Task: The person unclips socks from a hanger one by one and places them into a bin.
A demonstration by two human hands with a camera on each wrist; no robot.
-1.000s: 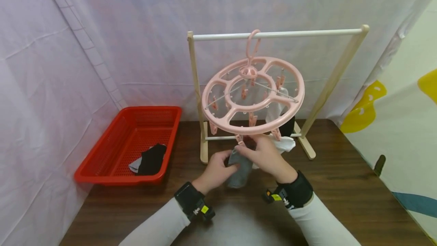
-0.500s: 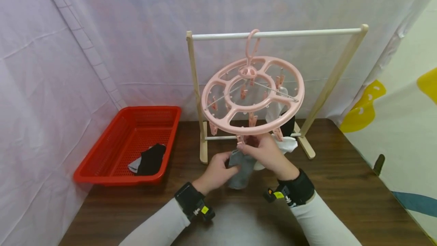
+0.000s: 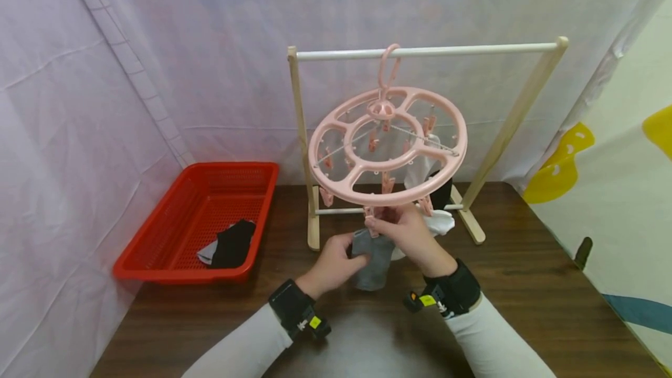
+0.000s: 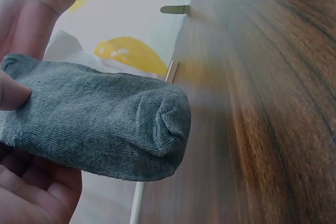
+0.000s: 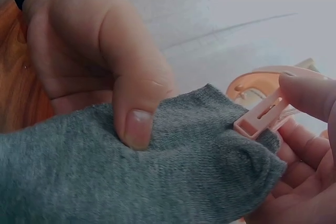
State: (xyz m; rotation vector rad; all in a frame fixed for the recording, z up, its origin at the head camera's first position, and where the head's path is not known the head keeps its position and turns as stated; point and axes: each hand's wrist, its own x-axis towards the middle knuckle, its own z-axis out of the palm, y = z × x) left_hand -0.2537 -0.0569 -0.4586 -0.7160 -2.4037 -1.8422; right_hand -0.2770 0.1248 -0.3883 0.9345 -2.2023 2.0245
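Note:
A grey sock point(image 3: 374, 264) hangs below the front rim of a round pink clip hanger point(image 3: 370, 198). My left hand point(image 3: 332, 266) pinches it at the side, thumb point(image 5: 137, 129) pressed on the fabric in the right wrist view. My right hand point(image 3: 412, 235) pinches a pink clothespin point(image 5: 262, 113) between thumb and fingers, and the clothespin's tip sits over the sock's cuff edge. In the left wrist view the sock's toe point(image 4: 163, 124) points away, closed and rounded. My right fingers are partly hidden behind the clothespin and the sock.
The hanger hooks over the white bar point(image 3: 472, 51) of a wooden-legged stand. White socks point(image 3: 441, 221) and a black one point(image 3: 442, 194) hang at its right side. To the left, a red basket point(image 3: 157, 275) holds black point(image 3: 233, 245) and grey point(image 3: 207, 253) cloth pieces. Brown tabletop point(image 3: 525, 284) lies beneath.
The clothespin in my right hand has come down over the cuff of the sock, which now hangs straighter. My left hand has barely moved.

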